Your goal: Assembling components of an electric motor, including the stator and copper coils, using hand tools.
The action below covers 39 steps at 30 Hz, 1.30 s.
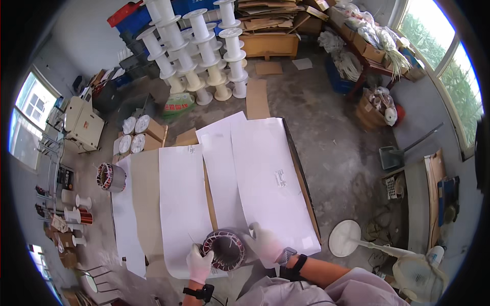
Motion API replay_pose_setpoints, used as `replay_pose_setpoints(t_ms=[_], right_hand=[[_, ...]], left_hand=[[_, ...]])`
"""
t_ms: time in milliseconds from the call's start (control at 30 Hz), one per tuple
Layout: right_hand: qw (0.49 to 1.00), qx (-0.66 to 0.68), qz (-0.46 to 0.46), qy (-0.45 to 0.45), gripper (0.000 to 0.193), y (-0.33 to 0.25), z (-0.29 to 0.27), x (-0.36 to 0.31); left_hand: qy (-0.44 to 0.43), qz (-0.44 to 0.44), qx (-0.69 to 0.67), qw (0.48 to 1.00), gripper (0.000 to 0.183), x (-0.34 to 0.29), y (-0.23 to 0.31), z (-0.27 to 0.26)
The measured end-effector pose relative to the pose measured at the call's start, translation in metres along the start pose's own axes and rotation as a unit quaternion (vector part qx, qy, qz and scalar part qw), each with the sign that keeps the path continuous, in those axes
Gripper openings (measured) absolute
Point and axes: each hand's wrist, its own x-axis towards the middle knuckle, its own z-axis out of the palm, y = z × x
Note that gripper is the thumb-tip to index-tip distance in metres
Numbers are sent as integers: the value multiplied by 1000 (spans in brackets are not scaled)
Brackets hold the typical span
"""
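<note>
A motor stator (224,250), a dark ring-shaped core with windings laced in white cord, stands at the table's near edge with its round opening facing up. At its left rim is my left hand (199,263) in a white glove, fingers pinched together. A thin pale strand rises beside those fingers; whether they grip it is too small to make out. My right hand (266,245), also gloved, lies against the stator's right side with its fingers curled on the outer wall. Farther off, a second stator (111,177) stands at the table's left edge.
White sheets (270,173) and brown cardboard (145,204) cover the table. Boxes of white spools (138,143) stand beyond its far left corner. Tall stacks of white spools (206,51) rise behind. A white pedestal fan (416,275) is at the lower right.
</note>
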Motion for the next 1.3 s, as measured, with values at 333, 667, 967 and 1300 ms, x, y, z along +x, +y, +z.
replay_pose_setpoints(t_ms=[333,667,967,1300], right_hand=[[898,-426,-106,9,69,23,10,52],[906,-411,-62,76,35,0,-90,53],[954,293,-35,59,42,-12,-228,39],[977,41,40,204,50,160,-120,79]], left_hand=[[19,9,-25,999,31,-3,-4,6],[31,20,-21,999,33,-3,-4,6],[15,-2,-20,1000,32,-7,-7,2],[30,22,-9,999,30,-3,0,6]])
